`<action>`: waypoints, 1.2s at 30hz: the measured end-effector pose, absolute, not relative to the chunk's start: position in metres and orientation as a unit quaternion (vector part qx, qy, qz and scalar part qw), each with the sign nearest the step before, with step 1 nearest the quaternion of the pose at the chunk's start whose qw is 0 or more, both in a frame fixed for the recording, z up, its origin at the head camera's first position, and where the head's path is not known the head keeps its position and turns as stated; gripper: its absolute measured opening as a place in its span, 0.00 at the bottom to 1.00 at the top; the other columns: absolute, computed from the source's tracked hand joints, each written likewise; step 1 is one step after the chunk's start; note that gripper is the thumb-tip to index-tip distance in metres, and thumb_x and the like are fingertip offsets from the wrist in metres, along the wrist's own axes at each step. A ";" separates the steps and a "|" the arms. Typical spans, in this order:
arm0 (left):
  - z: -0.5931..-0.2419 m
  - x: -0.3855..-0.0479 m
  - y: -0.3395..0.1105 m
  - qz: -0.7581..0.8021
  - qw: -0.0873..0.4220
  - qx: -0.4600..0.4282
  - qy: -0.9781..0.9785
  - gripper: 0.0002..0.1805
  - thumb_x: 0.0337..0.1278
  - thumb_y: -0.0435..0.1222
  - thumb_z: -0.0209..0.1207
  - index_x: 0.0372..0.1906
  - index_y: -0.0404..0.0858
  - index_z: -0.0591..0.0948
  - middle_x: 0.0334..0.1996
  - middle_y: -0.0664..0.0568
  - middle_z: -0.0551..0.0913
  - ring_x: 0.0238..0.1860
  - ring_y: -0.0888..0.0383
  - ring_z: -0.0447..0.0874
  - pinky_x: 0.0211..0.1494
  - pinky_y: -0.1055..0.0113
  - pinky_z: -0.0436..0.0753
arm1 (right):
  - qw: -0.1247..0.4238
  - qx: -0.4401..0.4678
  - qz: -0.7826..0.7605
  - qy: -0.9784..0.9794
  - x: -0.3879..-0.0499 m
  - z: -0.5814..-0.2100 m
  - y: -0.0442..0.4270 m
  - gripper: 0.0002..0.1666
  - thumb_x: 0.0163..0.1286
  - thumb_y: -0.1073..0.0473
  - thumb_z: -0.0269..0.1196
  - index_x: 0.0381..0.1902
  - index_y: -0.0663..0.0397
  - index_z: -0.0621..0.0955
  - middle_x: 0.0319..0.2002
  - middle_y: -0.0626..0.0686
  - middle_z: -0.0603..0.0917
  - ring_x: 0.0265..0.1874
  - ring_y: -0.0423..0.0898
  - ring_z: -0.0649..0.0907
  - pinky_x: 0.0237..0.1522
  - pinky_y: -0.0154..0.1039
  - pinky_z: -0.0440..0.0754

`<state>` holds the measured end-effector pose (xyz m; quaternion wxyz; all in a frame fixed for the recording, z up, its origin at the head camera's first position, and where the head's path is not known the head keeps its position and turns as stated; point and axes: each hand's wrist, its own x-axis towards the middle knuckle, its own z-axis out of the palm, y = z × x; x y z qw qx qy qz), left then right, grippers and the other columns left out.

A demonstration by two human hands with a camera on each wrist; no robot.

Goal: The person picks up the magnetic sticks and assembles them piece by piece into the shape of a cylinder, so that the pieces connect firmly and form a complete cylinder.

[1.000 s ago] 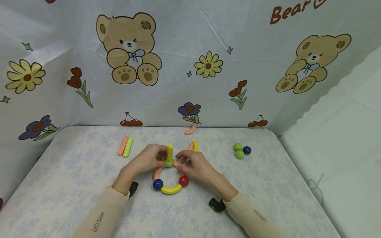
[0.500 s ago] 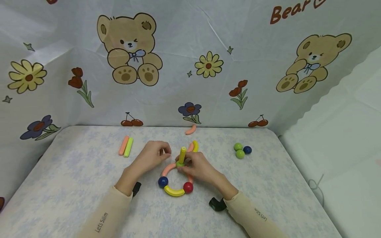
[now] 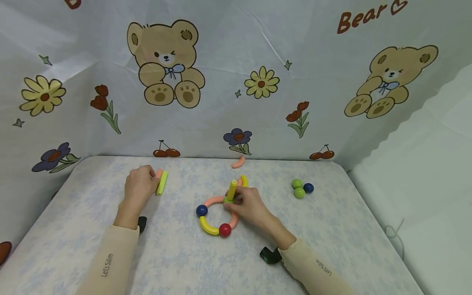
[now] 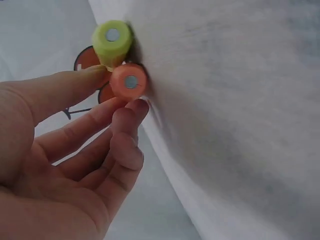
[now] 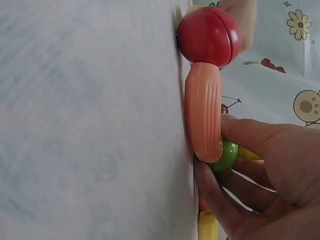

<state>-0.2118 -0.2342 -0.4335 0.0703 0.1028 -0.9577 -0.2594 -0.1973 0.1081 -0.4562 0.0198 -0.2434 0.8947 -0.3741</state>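
A ring of curved magnetic rods and balls lies mid-table: a blue ball (image 3: 201, 210), a red ball (image 3: 225, 230), a green ball (image 5: 228, 154), a yellow curved rod (image 3: 208, 226) and pink curved rods (image 5: 204, 112). From the green ball a yellow straight rod (image 3: 232, 191) stands up, slightly tilted. My right hand (image 3: 251, 207) pinches the green ball between thumb and fingers, partly hiding it. At the left, my left hand (image 3: 138, 188) pinches a pink straight rod (image 4: 129, 81) between thumb and fingertips. A lime-green straight rod (image 4: 112, 42) lies right beside it.
Beyond the ring are a pink curved rod (image 3: 239, 162) near the back edge and a yellow curved rod (image 3: 245, 180) alongside another pink one. Two green balls (image 3: 299, 193) and a blue ball (image 3: 308, 188) sit together at the right. A printed cloth (image 3: 217, 49) hangs behind.
My left hand has let go of the ring and moved left to the pink straight rod. The ring has shifted right and turned, with my right hand now holding its green ball.
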 end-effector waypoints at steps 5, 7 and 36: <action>-0.436 -0.213 -0.238 -0.252 0.039 0.097 -0.962 0.12 0.69 0.34 0.62 0.40 0.25 0.84 0.35 0.33 0.85 0.32 0.42 0.79 0.36 0.53 0.78 | 0.028 -0.237 -0.383 0.893 -0.198 -0.458 0.110 0.14 0.65 0.59 0.77 0.47 0.52 0.87 0.41 0.48 0.90 0.37 0.42 0.88 0.40 0.31 0.86; -0.435 -0.213 -0.240 -0.247 0.027 0.099 -0.964 0.14 0.70 0.36 0.61 0.37 0.26 0.83 0.32 0.35 0.83 0.30 0.43 0.78 0.35 0.54 0.77 | 0.045 -0.245 -0.384 0.889 -0.198 -0.456 0.112 0.15 0.66 0.61 0.76 0.49 0.52 0.87 0.43 0.47 0.90 0.38 0.42 0.88 0.42 0.32 0.86; -0.406 -0.200 -0.161 -0.393 0.003 -0.203 -0.897 0.12 0.55 0.30 0.75 0.37 0.45 0.82 0.31 0.58 0.85 0.36 0.60 0.82 0.42 0.64 0.82 | -0.006 -0.216 -0.395 0.893 -0.198 -0.462 0.109 0.16 0.62 0.62 0.78 0.47 0.57 0.85 0.41 0.53 0.90 0.38 0.42 0.88 0.39 0.31 0.87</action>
